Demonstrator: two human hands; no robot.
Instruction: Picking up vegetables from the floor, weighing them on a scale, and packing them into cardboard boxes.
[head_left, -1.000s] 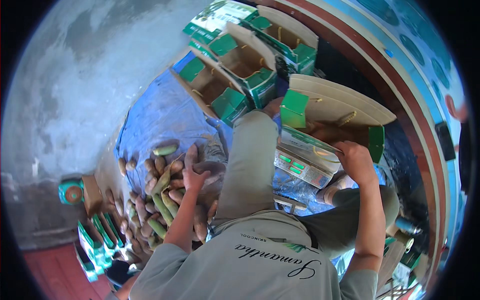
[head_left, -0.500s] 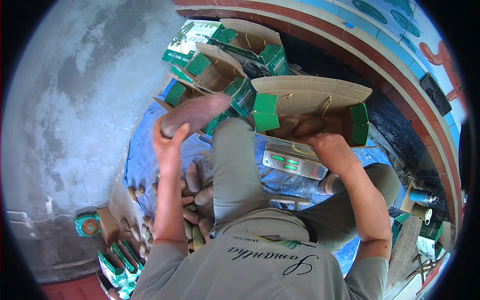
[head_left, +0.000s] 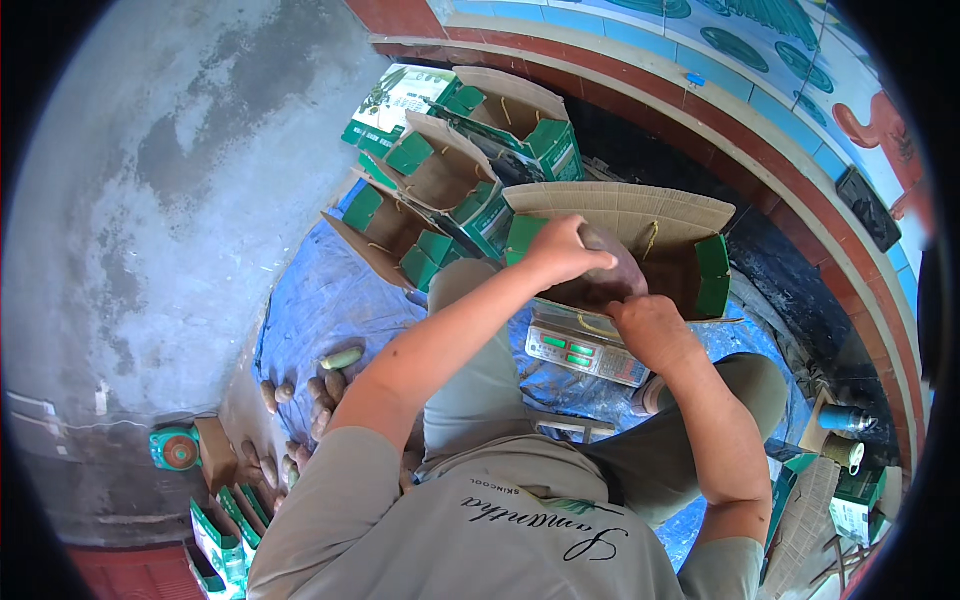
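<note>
My left hand [head_left: 570, 250] grips a long purplish-brown vegetable [head_left: 622, 265], shaped like a large sweet potato, over the open cardboard carton [head_left: 610, 200] in front of me. The vegetable is tilted, its lower end inside the carton. My right hand [head_left: 655, 330] is closed on the carton's near edge, close to that lower end. The carton has green side flaps and a yellow cord handle. Beneath its near side sits a digital scale [head_left: 585, 352] with lit green displays. My left hand and the vegetable hide part of the carton's inside.
Several open green cartons [head_left: 450, 175] stand at the far left. More vegetables [head_left: 325, 390] lie on the blue tarp [head_left: 310, 310] and floor to my left. A low stool [head_left: 575, 425] is between my legs. A blue bottle [head_left: 845, 418] stands at the right.
My left hand has carried the vegetable from the left, over my knee, into the carton's opening. My right hand stays at the near edge. The view has shifted slightly.
</note>
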